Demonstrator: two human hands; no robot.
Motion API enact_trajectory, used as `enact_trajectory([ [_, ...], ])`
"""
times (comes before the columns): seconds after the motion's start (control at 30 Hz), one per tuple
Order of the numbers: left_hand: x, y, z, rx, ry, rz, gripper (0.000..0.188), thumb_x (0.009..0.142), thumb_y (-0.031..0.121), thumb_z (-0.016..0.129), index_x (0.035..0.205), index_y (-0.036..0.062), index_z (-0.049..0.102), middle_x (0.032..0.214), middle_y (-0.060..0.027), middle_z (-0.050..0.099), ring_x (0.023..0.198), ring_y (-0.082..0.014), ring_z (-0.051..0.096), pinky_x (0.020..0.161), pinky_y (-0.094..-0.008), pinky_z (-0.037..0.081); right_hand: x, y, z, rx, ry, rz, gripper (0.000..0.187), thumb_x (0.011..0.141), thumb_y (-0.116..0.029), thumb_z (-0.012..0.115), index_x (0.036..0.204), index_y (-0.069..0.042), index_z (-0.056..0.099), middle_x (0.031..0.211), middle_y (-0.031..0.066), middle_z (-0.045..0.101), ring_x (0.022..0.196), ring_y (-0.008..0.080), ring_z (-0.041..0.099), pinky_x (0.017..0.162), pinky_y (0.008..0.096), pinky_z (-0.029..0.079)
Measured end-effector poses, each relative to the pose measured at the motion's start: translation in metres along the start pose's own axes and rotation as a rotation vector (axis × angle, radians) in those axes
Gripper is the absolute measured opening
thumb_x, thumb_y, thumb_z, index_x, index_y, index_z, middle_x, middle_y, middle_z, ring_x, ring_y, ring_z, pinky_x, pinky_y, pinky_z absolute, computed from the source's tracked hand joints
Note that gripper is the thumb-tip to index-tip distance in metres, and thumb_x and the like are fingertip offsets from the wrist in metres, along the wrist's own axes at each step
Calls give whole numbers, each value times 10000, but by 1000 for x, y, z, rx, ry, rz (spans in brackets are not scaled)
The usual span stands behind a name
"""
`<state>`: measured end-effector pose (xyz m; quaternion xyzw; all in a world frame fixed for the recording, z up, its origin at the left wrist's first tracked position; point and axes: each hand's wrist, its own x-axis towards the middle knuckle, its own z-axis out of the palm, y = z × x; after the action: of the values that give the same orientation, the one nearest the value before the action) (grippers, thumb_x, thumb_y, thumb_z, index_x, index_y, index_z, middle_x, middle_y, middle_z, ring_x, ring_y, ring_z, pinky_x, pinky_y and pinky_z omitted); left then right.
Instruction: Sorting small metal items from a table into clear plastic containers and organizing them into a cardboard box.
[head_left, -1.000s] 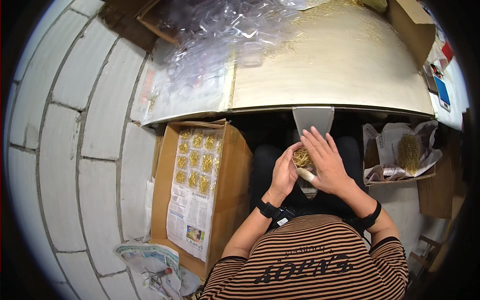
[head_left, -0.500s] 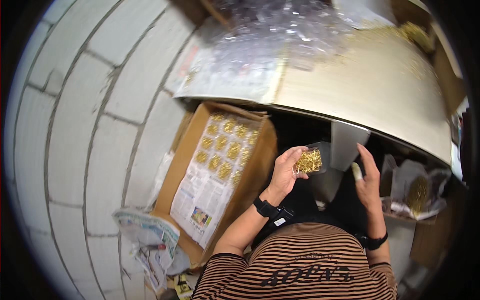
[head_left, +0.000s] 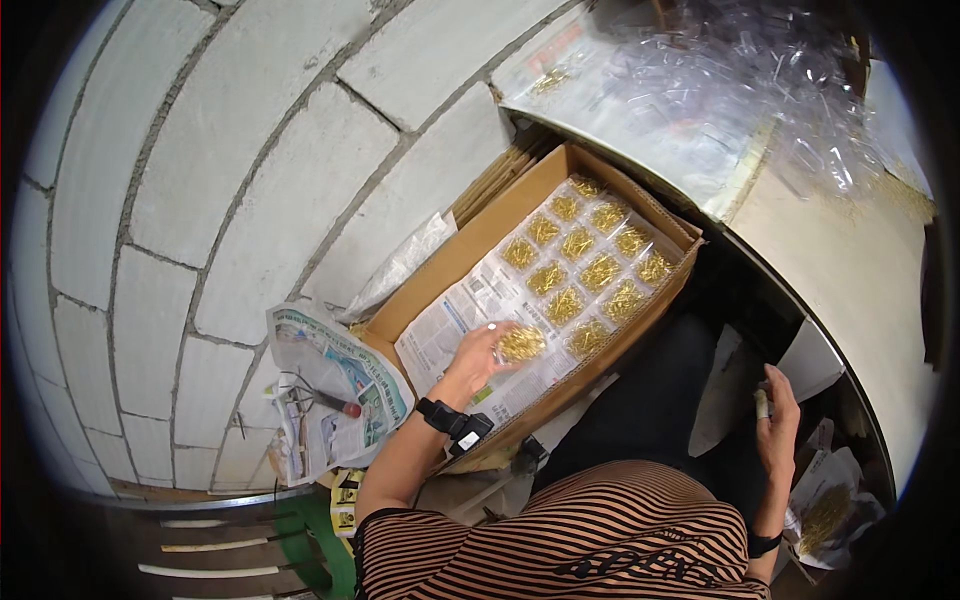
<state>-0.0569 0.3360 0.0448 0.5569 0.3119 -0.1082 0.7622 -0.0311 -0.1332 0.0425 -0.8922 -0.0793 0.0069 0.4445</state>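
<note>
My left hand [head_left: 478, 362] is closed on a small clear plastic box [head_left: 522, 344] filled with thin gold-coloured pieces like pins. It is inside a cardboard carton [head_left: 410, 300], over the newspaper lining [head_left: 440, 325] and just short of the filled boxes. Rows of similar clear boxes [head_left: 601, 271] with gold pieces fill the far part of the carton. To the right, my right hand [head_left: 778, 420] hovers near my thigh, holding nothing that I can see. Its fingers are loosely bent, and one wears a pale covering.
A heap of clear plastic boxes [head_left: 745, 85] lies on the pale worktable [head_left: 840, 270]. Below its edge, a plastic-lined box [head_left: 825, 505] holds more gold pieces. Crumpled newspaper [head_left: 340, 400] with a red-tipped tool [head_left: 340, 405] sits left of the carton. A block wall [head_left: 265, 190] borders the left side.
My left hand has carried the filled clear box from in front of my body leftward into the carton. My right hand has stayed on the right. The view has turned left.
</note>
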Motion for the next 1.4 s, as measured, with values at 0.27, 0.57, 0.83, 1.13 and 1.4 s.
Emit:
enact_trajectory([
  [0.27, 10, -21, 7, 515, -130, -99, 229, 882, 159, 599, 1069, 29, 614, 976, -49, 642, 836, -143, 620, 728, -322, 525, 10, -11, 3, -269, -246, -128, 465, 673, 46, 589, 1134, -17, 576, 1139, 185, 601, 1036, 367, 584, 886, 408, 485],
  [0.57, 17, -15, -18, 672, -70, -88, 117, 804, -20, 611, 920, -4, 609, 816, -60, 635, 721, -134, 621, 648, -253, 528, 15, 2, -29, -292, -139, -157, 324, 760, -56, 615, 1082, -24, 591, 1009, 145, 641, 911, 323, 625, 774, 395, 517],
  [0.83, 12, 65, 118, 1527, 24, 723, 279, 826, 96, 606, 1072, -35, 608, 1014, -219, 611, 935, -385, 589, 828, -403, 472, 141, 54, -201, -511, 173, -36, 242, 809, -81, 609, 1040, -19, 643, 1024, 193, 646, 950, 373, 604, 843, 407, 481],
  [1.13, 110, 116, 454, 1236, -708, 1395, 351, 786, 35, 651, 1128, 13, 575, 1221, -185, 520, 1124, -382, 504, 927, -400, 437, 332, 250, -361, -723, 376, 631, 699, 844, -461, 566, 1401, -85, 375, 1295, 183, 534, 1219, 343, 484, 994, 408, 411],
  [1.4, 187, 93, 545, 1596, -696, 1671, 216, 751, 81, 676, 941, 16, 595, 1325, -170, 450, 1242, -353, 429, 980, -455, 374, 311, 201, -314, -872, -115, 488, 676, 880, -551, 435, 1454, -219, 304, 1482, 166, 300, 1305, 355, 389, 1062, 412, 346],
])
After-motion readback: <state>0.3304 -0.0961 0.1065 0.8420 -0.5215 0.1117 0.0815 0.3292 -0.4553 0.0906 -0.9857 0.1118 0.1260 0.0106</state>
